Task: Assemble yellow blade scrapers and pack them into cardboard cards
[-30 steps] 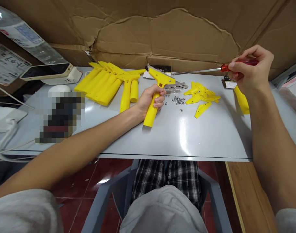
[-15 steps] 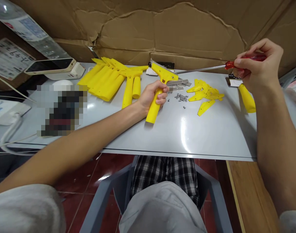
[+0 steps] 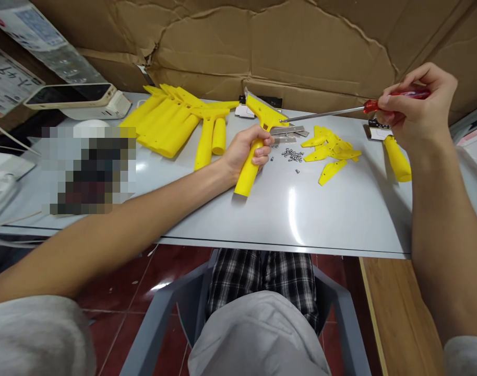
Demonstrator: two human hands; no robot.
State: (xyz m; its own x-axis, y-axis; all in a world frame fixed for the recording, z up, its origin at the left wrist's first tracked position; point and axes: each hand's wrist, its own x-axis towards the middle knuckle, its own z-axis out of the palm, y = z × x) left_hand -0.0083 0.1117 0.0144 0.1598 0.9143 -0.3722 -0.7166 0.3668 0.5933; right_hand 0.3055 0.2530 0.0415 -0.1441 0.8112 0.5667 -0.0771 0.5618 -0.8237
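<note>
basically zero change over the last 1 s | left hand: fingers wrapped round the yellow scraper, over the counter | right hand: fingers grasping the red screwdriver, tip still at scraper's head | same step ongoing imo

Open front tabletop, screws (loose) beyond

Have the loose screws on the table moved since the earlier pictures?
No; against the table edge and yellow plates, the screws keep their place.
</note>
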